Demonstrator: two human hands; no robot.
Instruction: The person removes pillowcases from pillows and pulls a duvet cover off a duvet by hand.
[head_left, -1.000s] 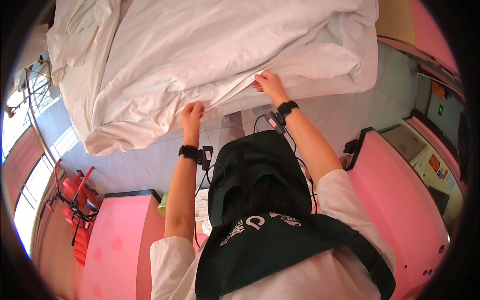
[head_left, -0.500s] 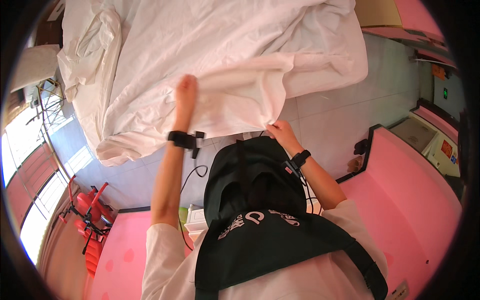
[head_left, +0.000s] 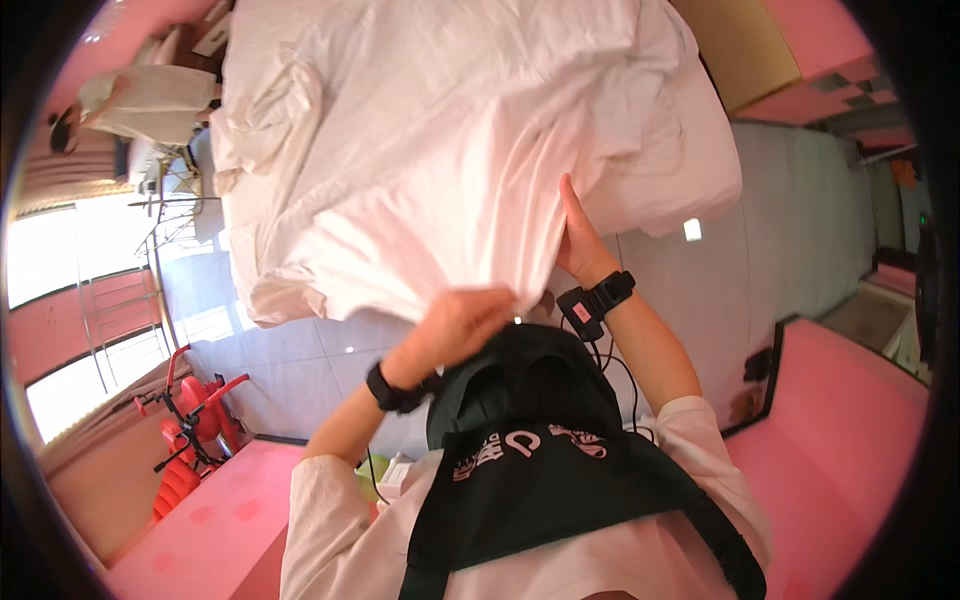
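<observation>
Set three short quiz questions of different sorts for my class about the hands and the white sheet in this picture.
1. True or false: the left hand grips the white sheet.
2. Which lies flat against the sheet's underside? A) right hand B) red cart C) black pack
3. Fill in: each wrist wears a ____ band.

Key: 1 true; 2 A; 3 black

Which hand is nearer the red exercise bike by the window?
Left. The left hand grips the white sheet on the red exercise bike's side; the right hand presses it farther away.
</observation>
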